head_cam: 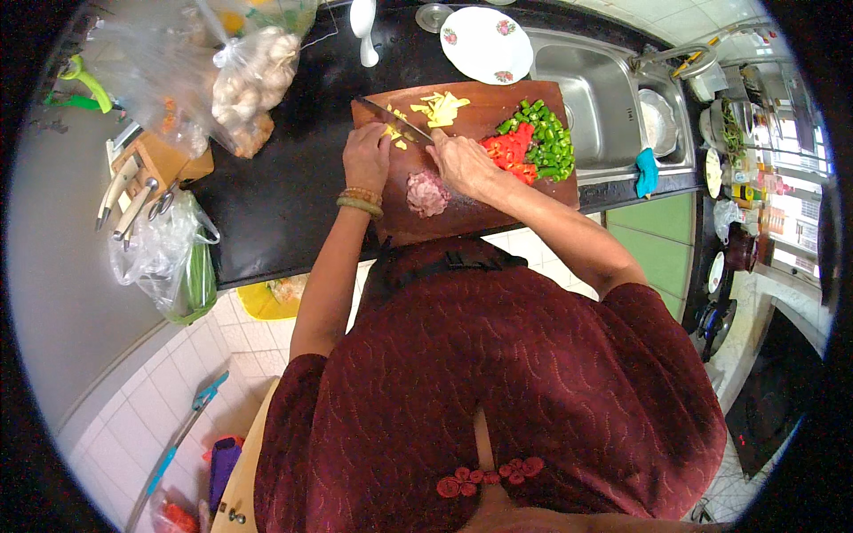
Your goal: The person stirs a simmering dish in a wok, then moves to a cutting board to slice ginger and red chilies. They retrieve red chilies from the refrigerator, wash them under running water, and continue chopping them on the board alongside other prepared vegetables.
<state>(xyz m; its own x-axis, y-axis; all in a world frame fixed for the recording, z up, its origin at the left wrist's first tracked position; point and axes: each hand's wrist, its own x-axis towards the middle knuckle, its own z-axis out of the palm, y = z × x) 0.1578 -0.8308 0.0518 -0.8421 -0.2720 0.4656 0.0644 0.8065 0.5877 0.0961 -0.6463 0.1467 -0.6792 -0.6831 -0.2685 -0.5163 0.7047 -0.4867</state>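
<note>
A wooden cutting board (pixel 466 213) lies on the black counter before me. My right hand (pixel 464 165) is closed on a kitchen knife (pixel 400 122), its blade pointing up and left across the board. My left hand (pixel 366 156) rests at the board's left edge, fingertips by small pale yellow slices (pixel 398 136) beside the blade; whether it grips any is unclear. A pile of yellow strips (pixel 441 108) lies above my right hand. Chopped red pepper (pixel 512 152) and chopped green pepper (pixel 552 143) are heaped on the right. Minced or cut raw meat (pixel 428 194) sits between my forearms.
Behind the board are a floral plate (pixel 487 45) and a white spoon (pixel 363 30). A steel sink (pixel 590 100) adjoins on the right, with a teal cloth (pixel 646 173) at its edge. On the left are a bag of garlic (pixel 256 76) and a knife block (pixel 163 163).
</note>
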